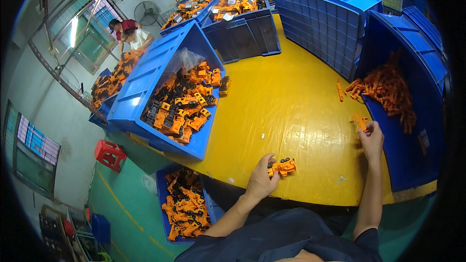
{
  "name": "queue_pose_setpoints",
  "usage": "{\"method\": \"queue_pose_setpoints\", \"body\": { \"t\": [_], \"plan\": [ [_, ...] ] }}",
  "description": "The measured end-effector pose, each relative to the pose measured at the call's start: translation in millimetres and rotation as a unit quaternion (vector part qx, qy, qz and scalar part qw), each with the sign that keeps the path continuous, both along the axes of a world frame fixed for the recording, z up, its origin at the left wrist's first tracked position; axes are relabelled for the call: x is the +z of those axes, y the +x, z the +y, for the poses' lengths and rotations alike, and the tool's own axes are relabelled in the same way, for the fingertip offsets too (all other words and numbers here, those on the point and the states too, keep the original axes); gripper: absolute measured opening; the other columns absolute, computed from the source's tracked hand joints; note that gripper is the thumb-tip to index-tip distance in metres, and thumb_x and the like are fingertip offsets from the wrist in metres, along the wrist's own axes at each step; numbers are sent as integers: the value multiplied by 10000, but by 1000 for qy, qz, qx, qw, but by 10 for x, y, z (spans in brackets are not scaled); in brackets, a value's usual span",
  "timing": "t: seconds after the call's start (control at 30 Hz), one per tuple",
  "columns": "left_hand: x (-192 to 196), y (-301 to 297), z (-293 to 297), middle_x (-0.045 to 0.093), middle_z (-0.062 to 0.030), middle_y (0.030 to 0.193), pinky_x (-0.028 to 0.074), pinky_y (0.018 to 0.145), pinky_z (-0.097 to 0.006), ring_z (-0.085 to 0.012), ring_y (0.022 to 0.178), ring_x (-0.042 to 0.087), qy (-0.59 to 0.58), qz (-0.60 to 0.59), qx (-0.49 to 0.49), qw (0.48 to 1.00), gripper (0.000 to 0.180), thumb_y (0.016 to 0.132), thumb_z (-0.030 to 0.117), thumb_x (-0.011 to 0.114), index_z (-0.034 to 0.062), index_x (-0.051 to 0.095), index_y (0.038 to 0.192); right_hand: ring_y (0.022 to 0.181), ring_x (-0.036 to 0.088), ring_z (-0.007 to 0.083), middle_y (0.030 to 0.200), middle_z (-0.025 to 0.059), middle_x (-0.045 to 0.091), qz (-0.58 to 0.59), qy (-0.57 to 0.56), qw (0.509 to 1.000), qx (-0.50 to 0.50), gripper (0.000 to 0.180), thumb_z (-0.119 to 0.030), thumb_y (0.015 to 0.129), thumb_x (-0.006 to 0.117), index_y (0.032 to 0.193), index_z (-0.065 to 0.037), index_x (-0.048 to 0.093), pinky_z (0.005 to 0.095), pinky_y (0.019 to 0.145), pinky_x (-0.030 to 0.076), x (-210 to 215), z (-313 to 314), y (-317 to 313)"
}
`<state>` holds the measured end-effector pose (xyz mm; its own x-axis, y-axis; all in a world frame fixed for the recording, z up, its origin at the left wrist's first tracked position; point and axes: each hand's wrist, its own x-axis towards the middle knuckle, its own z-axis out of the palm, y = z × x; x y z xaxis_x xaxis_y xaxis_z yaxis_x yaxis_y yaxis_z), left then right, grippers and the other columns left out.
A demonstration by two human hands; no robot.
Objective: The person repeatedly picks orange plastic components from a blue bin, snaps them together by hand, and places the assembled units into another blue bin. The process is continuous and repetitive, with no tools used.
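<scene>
My left hand (pixel 262 177) is closed around an orange toy truck (pixel 285 167) with black wheels, close to the front edge of the yellow table (pixel 272 121). Farther right, my right hand (pixel 372 140) pinches an orange plastic toy part (pixel 359 122) just beside the tipped blue bin (pixel 395 157). Inside that bin lies a heap of similar orange parts (pixel 388 92), some spilling over its lip. A single loose orange part (pixel 340 90) rests on the table near the heap. The fingertips of my right hand are partly hidden.
At left, a tipped blue crate (pixel 141 87) holds many orange toy trucks (pixel 191 102). Another blue crate (pixel 242 36) of toys stands behind, beside an upturned blue bin (pixel 320 24). A filled box (pixel 189 204) sits below the table. Two people (pixel 133 34) work beyond; a red stool (pixel 110 155) stands left.
</scene>
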<state>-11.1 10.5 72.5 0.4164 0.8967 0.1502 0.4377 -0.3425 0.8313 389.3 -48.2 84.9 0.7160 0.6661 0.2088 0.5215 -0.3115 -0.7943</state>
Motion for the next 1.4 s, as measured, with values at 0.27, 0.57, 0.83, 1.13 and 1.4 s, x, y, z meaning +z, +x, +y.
{"method": "queue_pose_setpoints", "body": {
  "t": [0.27, 0.57, 0.83, 1.13, 1.4],
  "plan": [
    [6, 357, 94, 706, -181, 1194, 549, 951, -349, -295, 1056, 712, -36, -60, -104, 992, 239, 969, 162, 715, 1, 714, 1146, 752, 593, 38, 908, 5, 620, 290, 126, 929, 192, 216, 0, 900, 759, 1035, -25, 593, 187, 616, 472, 52, -164, -1498],
    [-189, 560, 60, 703, -32, 1086, 529, 876, -263, -98, 994, 631, -231, -182, -125, 948, 260, 1057, 204, 673, -24, 711, 1176, 766, 590, 67, 892, 30, 629, 259, 81, 934, 231, 271, 0, 843, 805, 977, -18, 571, 222, 666, 501, 139, -409, -1744],
    [-164, 627, -1, 722, -31, 1045, 528, 868, -263, -105, 947, 641, -214, -77, -134, 965, 336, 1081, 271, 625, -20, 708, 1226, 728, 611, 69, 874, 41, 647, 423, 100, 885, 166, 266, 45, 851, 780, 998, -12, 565, 214, 661, 520, -67, -469, -1751],
    [-207, 592, -16, 688, -45, 886, 525, 805, -293, -135, 828, 629, -220, -135, -209, 943, 201, 1020, 205, 688, 14, 719, 966, 704, 635, 87, 885, 62, 671, 316, -8, 912, 263, 347, -8, 859, 835, 1084, 19, 573, 223, 643, 543, -36, -596, -1585],
    [-104, 560, 19, 683, -121, 901, 537, 812, -352, -247, 864, 669, -72, -63, -286, 953, 183, 943, 204, 732, 25, 702, 923, 778, 636, 76, 889, 30, 689, 442, -20, 848, 292, 317, -82, 936, 796, 1185, 45, 645, 224, 714, 532, 57, -609, -1528]
  ]
}}
